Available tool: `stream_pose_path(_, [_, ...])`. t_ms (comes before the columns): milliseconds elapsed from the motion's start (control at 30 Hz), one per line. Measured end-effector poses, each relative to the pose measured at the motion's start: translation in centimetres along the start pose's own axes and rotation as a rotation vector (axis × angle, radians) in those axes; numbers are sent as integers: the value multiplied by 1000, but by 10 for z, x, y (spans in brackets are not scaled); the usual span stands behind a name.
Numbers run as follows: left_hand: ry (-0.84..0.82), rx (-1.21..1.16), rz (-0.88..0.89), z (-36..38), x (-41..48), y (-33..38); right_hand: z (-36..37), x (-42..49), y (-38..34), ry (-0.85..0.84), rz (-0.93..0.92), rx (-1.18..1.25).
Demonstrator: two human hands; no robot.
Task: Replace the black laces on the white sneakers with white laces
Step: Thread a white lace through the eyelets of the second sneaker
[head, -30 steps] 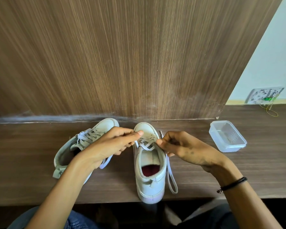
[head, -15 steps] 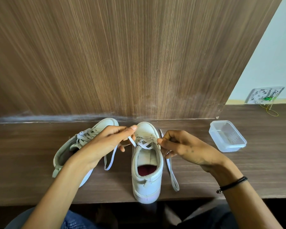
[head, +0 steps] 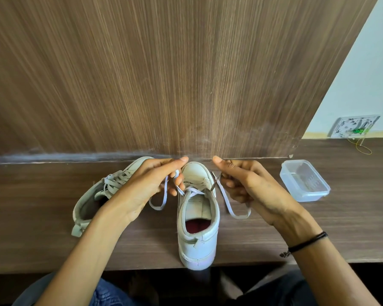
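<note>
The sneaker (head: 198, 239) stands on the surface (head: 42, 208), heel toward the person, long axis running away; the left hand (head: 145, 187) pinches one white lace (head: 224, 198) end left of its tongue; the right hand (head: 253, 189) pinches the other, equally near.

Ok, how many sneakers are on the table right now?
2. The left sneaker lies angled, partly behind the left hand. The middle sneaker stands upright between it and the right hand; each hand pinches an end of its white lace. No others show.
</note>
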State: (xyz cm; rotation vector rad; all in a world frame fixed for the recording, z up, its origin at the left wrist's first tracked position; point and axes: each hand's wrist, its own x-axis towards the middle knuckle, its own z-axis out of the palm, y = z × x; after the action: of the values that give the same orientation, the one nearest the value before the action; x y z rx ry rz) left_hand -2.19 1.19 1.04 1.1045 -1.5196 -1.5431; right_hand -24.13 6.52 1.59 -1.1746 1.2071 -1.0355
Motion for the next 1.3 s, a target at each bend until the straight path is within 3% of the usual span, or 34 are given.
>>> stream_pose_path(133, [-20, 170, 41, 2, 0, -2, 1, 2, 0, 97, -2, 31])
stream_pose_path(233, [-54, 275, 21, 3, -2, -7, -6, 6, 15, 195, -76, -354])
stream_pose_path(300, [-45, 278, 0, 3, -2, -10, -9, 8, 23, 172, -67, -508])
stream_pose_path(433, [-36, 314, 25, 1, -2, -9, -5, 7, 21, 2, -75, -500])
stream_pose_path(767, [-161, 450, 34, -15, -6, -10, -9, 3, 17, -73, -189, -581])
stream_pose_path(900, [-151, 511, 108, -15, -7, -8, -9, 3, 18, -57, -233, -633])
stream_pose_path(1167, [-87, 573, 213, -13, -5, -12, 14, 15, 30, 55, -609, -898])
stream_pose_path(1300, [-61, 581, 247, -10, -6, -13, 14, 13, 33, 103, -583, -933])
